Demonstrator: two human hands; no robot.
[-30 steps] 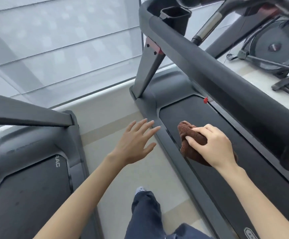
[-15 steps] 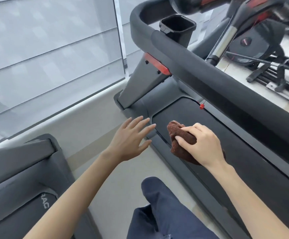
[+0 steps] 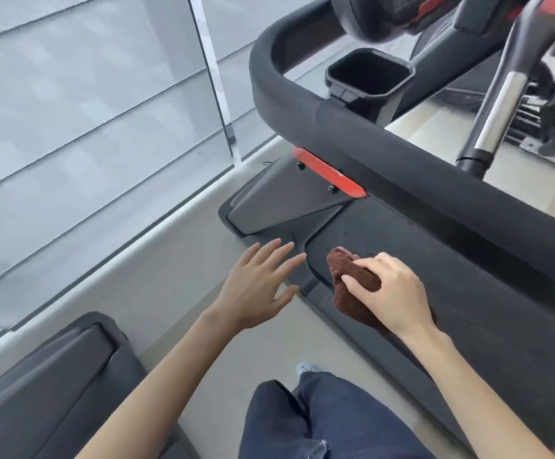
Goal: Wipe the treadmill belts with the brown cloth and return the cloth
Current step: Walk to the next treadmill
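One brown cloth (image 3: 349, 301) lengthwise along belt (image 3: 474, 293)

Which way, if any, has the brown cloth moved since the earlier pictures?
Yes. The cloth has moved forward, nearer the front edge of the belt.

Grey window blind (image 3: 87, 127), black cup holder (image 3: 365, 93)

Forearms (image 3: 157, 369) bare; dk-blue jeans (image 3: 322, 422); white shoe (image 3: 304, 368) tip vis.
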